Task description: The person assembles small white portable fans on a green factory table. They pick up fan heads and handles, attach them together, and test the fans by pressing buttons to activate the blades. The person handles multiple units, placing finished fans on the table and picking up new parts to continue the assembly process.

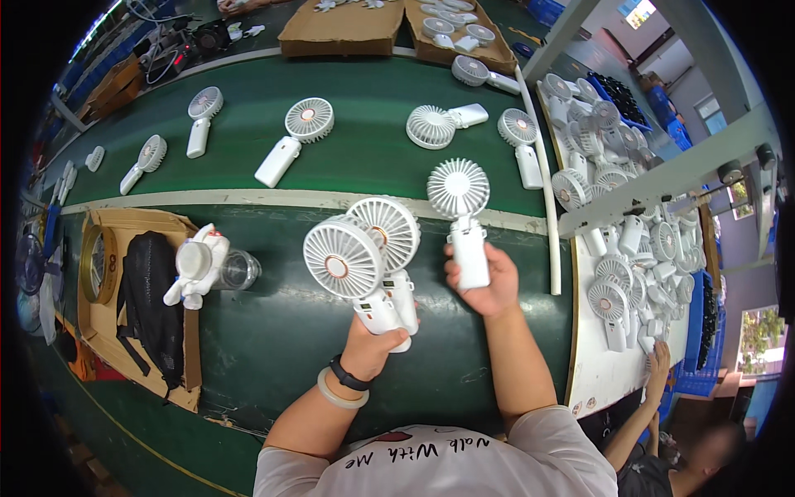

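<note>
My left hand is closed around the handles of two white handheld fans held side by side. The front fan partly covers the rear fan, and small displays show on their handles. A third white handheld fan stands upright in my right hand, its handle gripped between thumb and fingers. All three are raised above the dark green worktop. Beyond my hands, more handheld fans lie on the green belt, among them one fan with its handle pointing to the near left.
At right, a white table carries a heap of fans, where a co-worker's hand reaches in. A white rail borders the belt. At left are a cardboard box, black bag and clear bottle. Cardboard trays stand behind.
</note>
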Motion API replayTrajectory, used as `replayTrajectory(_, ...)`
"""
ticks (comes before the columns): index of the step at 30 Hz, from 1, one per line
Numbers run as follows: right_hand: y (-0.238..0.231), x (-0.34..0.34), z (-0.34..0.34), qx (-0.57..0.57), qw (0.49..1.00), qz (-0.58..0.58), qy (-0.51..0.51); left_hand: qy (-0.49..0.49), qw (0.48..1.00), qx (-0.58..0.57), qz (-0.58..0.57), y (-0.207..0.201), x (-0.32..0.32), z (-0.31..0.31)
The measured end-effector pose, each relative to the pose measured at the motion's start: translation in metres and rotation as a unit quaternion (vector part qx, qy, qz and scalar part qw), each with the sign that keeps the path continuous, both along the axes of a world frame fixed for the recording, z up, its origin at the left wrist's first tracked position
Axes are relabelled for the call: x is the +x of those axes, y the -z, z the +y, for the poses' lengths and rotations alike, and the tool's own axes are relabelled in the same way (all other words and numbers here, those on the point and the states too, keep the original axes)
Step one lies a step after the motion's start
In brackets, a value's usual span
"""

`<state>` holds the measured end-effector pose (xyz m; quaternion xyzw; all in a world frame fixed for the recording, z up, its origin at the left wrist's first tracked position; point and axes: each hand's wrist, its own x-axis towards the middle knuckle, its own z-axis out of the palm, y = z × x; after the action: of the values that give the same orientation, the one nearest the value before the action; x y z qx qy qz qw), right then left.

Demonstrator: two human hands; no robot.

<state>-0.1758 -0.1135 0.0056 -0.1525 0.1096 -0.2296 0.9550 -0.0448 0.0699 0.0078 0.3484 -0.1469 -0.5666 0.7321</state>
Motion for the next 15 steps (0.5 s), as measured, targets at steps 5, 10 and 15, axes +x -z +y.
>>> replayTrajectory(5, -0.006, 0.005, 0.017, -0.017, 0.996, -0.076, -0.054, -0.013, 0.999, -0.02, 0.032, -0.005, -0.001, -0.002)
replayTrajectory(10, -0.002, 0.005, 0.019, -0.041, 0.994, -0.075, -0.069, -0.021, 0.999, -0.018, 0.04, -0.004, 0.003, 0.0)
replayTrajectory(15, -0.004, 0.007, 0.02, -0.03, 0.994, -0.07, -0.074, 0.004, 0.999, 0.005, 0.035, 0.003, 0.004, 0.002)
